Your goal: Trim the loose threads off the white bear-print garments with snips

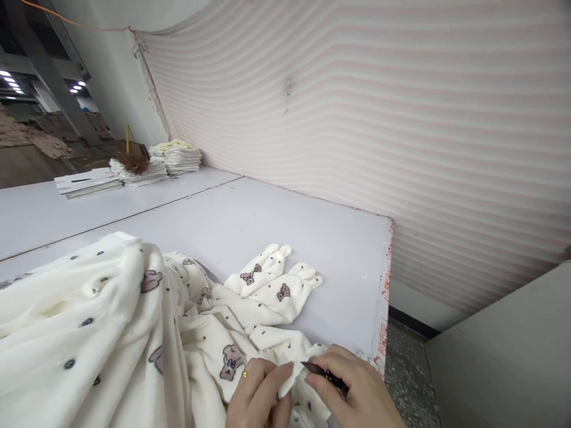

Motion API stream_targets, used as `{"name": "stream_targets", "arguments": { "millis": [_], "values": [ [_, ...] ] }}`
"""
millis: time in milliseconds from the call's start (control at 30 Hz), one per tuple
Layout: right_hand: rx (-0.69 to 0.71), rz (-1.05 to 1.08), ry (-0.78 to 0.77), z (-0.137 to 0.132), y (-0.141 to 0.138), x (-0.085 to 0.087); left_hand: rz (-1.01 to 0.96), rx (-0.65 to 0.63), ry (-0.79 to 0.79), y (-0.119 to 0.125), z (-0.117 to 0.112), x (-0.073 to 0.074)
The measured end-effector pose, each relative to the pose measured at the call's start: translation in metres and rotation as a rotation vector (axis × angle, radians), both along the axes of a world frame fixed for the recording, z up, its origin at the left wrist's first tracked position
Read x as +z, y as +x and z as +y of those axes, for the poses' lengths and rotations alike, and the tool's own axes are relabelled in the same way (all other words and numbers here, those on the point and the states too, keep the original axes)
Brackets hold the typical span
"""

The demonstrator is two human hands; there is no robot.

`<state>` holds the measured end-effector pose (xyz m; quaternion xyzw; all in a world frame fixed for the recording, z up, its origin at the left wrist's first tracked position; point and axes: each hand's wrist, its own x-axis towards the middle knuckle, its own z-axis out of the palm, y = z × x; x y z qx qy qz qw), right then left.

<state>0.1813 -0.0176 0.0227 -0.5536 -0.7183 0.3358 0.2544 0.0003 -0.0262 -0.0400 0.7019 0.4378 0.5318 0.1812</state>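
A white fleece garment (134, 333) printed with small bears and dark dots lies bunched on a pale lilac table (276, 220). My left hand (261, 395), with a gold ring on one finger, pinches a fold of this fabric at the bottom of the view. Beside it my right hand (357, 389) grips a small dark tool (323, 373) whose tip points at the pinched fabric. Two cuffed ends of the garment (272, 282) reach toward the table's middle.
A pink-and-white striped cloth (379, 119) hangs as a wall behind the table. Stacks of folded pale fabric (176, 157) and flat white boards (87, 181) sit at the far left. The table's right edge (386, 297) drops to a speckled floor (408, 368).
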Motion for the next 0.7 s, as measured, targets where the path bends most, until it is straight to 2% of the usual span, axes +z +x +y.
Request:
{"name": "stream_targets", "arguments": {
  "millis": [100,167,233,333,500,600,700],
  "values": [
    [-0.038,0.236,-0.003,0.003,-0.006,-0.011,-0.265,-0.094,-0.474,-0.004,0.008,0.008],
    [-0.008,0.368,-0.016,0.006,-0.013,-0.017,-0.485,-0.202,-0.782,-0.007,0.014,0.014],
    [0.041,0.42,-0.016,0.009,-0.02,-0.023,-0.666,-0.321,-0.947,-0.011,0.019,0.017],
    [0.051,0.423,-0.045,0.013,-0.029,-0.029,-0.713,-0.396,-1.005,-0.018,0.021,0.018],
    [0.048,0.381,-0.139,0.015,-0.029,-0.022,-0.473,-0.362,-0.91,-0.023,0.02,0.011],
    [0.068,0.315,-0.145,0.013,-0.024,-0.013,-0.367,-0.377,-0.9,-0.023,0.02,0.008],
    [0.054,0.237,-0.1,0.011,-0.02,-0.012,-0.32,-0.417,-0.914,-0.022,0.021,0.006]
  ]
}}
